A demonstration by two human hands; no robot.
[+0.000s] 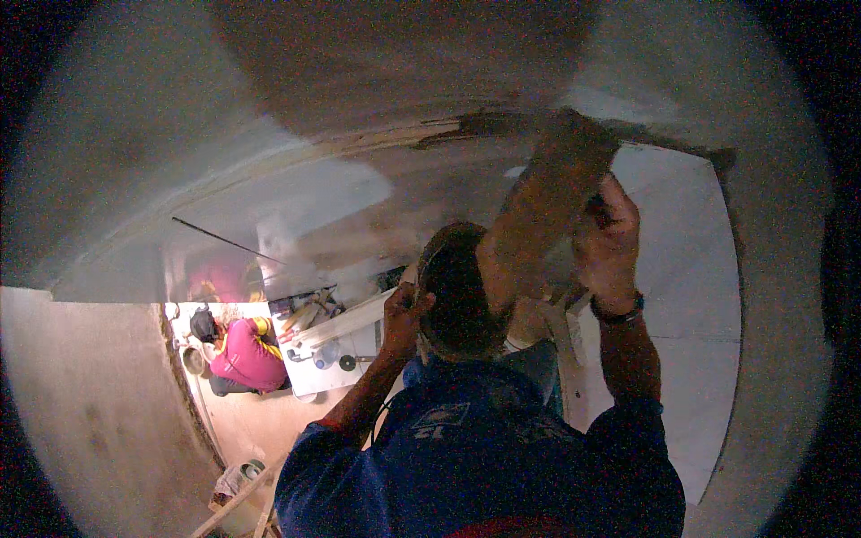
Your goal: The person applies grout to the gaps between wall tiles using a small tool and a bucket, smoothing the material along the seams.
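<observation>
Both my arms, in dark blue sleeves, reach up and forward. My left hand [408,314] is closed on the left edge of a dark rounded thing [459,291] in front of my chest; dim light hides its kind. From its right side a broad brown board-like piece [543,211] slants up and right. Its upper end overlaps the rough, dark edge [646,133] of the surface ahead; whether they touch I cannot tell. My right hand [612,235], with a dark band at the wrist, has its fingers curled at the piece's right side.
A person in a pink top [251,356] sits low at the left. Near them, a white board [314,381] bears tools and long strips. A large white panel [686,296] stands at the right. Timber pieces [238,498] and a container lie at lower left.
</observation>
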